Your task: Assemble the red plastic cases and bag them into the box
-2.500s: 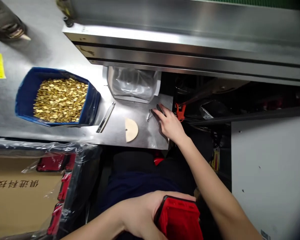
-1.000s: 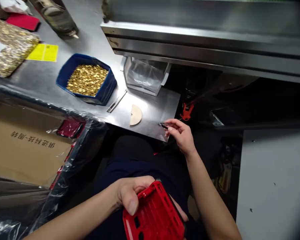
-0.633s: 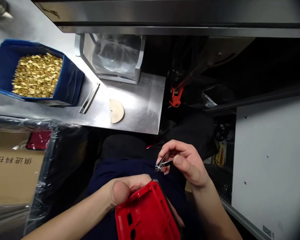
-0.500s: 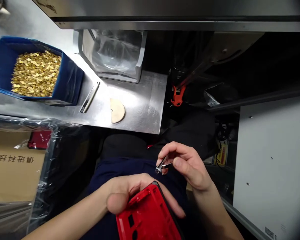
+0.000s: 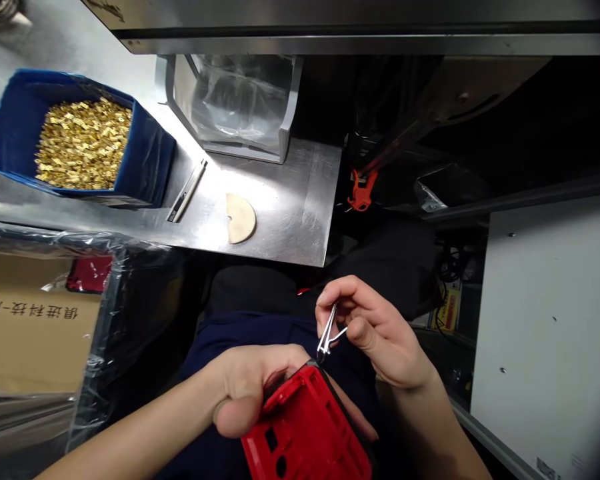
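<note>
My left hand (image 5: 250, 390) is closed round a red plastic housing with a black edge (image 5: 313, 427), its hollow inside facing me. The thumb lies at the housing's left side, and the other fingers pass behind it and show at its right edge. In my right hand (image 5: 375, 333) is a silver nail clipper (image 5: 325, 340), its lever swung out, gripped between thumb and fingers. The clipper's jaws are at the black top corner of the housing; whether they touch it I cannot tell. The housing's lower part runs out of view.
On the metal bench (image 5: 300, 220) stand a blue bin of brass parts (image 5: 147, 153) and a grey bin with clear plastic bags (image 5: 285, 133). A utility knife (image 5: 187, 191) and a half-round tan disc (image 5: 241, 219) lie there. A plastic-lined crate (image 5: 97, 347) holds cardboard, left. A white panel (image 5: 555, 320) stands right.
My right hand has turned the nail clipper more upright and brought its jaws down to the housing's top corner. The housing has shifted slightly right, and the whole view has moved a little.
</note>
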### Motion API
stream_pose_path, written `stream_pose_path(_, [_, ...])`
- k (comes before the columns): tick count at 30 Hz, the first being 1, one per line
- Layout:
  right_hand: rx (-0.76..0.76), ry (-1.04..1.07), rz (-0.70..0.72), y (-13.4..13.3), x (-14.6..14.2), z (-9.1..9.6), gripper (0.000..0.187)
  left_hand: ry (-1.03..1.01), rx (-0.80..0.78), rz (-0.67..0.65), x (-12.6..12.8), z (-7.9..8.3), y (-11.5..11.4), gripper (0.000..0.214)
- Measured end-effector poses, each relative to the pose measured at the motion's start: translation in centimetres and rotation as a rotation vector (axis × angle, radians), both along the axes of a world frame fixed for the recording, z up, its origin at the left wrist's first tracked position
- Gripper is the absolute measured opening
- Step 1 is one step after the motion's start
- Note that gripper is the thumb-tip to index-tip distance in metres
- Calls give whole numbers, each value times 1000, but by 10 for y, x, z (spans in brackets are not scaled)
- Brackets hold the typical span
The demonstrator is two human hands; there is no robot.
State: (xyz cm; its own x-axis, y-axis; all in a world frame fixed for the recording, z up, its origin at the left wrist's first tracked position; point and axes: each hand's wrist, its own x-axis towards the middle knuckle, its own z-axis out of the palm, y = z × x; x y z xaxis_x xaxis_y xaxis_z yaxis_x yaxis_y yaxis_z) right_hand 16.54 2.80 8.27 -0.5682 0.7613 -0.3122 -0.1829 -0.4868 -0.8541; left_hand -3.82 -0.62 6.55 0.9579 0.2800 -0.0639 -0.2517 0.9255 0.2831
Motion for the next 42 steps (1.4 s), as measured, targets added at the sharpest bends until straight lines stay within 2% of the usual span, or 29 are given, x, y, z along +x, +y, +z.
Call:
stream_pose_path(7, [97, -116, 37, 3, 2, 6, 32, -120, 43, -85, 4, -13, 1, 128])
stream_pose_path(11, [102, -128, 37, 2, 2, 5, 31, 20, 103, -43, 1, -3, 2, 109])
stream_pose_path(15, [89, -125, 30, 0, 3, 4, 30, 227, 99, -21, -5, 12, 0, 105])
stream_pose_path(18, [82, -121, 22, -2, 3, 3, 31, 345, 67, 12, -8, 16, -5, 104])
stream_pose_path(23, [62, -88, 2, -5, 2, 1, 29, 215, 82, -9, -3, 10, -4, 98])
stream_pose_path(30, [26, -32, -7, -7, 3, -1, 24, 137, 79, -92, 2, 1, 5, 94])
stream_pose_path(37, [7, -7, 9, -4, 3, -2, 22, 126, 38, -90, 0, -3, -1, 109])
stream_pose_path(42, [7, 14, 11, -4, 2, -4, 23, 17, -81, -72, 3, -16, -10, 115])
